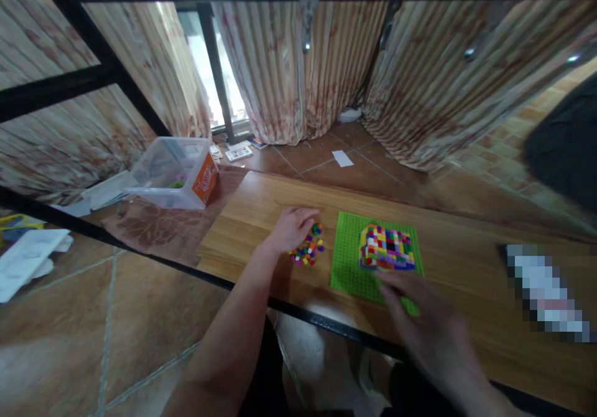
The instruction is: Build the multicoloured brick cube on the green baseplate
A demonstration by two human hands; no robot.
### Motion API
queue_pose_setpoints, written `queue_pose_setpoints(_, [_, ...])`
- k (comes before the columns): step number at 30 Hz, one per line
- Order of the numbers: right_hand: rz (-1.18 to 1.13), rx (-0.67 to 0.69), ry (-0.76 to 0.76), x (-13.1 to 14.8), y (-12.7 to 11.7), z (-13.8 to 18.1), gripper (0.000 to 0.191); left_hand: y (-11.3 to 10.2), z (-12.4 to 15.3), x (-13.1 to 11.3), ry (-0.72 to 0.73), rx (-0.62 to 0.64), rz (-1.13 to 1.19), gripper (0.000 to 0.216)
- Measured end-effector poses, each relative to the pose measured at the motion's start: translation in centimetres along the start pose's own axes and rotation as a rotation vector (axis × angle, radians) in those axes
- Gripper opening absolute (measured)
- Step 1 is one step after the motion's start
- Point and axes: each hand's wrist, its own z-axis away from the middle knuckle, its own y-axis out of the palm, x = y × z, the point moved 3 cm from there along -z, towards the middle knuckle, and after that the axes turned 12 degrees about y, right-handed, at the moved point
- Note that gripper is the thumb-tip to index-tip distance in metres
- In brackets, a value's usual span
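Observation:
My left hand [293, 227] reaches over the back left of a pile of small loose toy bricks [308, 255] in many colours. Its fingers point right and look apart, with nothing visible in them. A green baseplate [345, 255] lies right of the pile. On it stands a low block built of multicoloured bricks [387, 246], in rows of white, red, yellow, purple and other colours. My right hand [417, 302] is over the baseplate's front right part, fingertips near the block's front edge. Motion smears this hand, so whether it holds a brick is unclear.
The wooden table [261, 199] has a dark front edge near my legs. A phone-like, pixelated object [545, 292] lies at the right. A clear plastic bin [172, 174] with an orange label stands behind the table's left end. Black metal bars frame the view.

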Motion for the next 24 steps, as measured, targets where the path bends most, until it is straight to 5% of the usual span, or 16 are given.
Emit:
queue_pose_setpoints(4, [0.013,0.153,-0.184,3.9,7.9,-3.6,0.025,0.1,0.1,-0.2,0.017,0.04,-0.014,0.04])
queue_pose_setpoints(8, [0.12,0.206,-0.156,4.5,11.3,-5.0,0.022,0.3,0.2,-0.6,0.014,0.078,0.068,0.043])
queue_pose_setpoints(24, [0.029,0.21,-0.076,3.3,12.6,-4.5,0.019,-0.1,0.3,-1.5,-0.018,0.047,0.346,0.043])
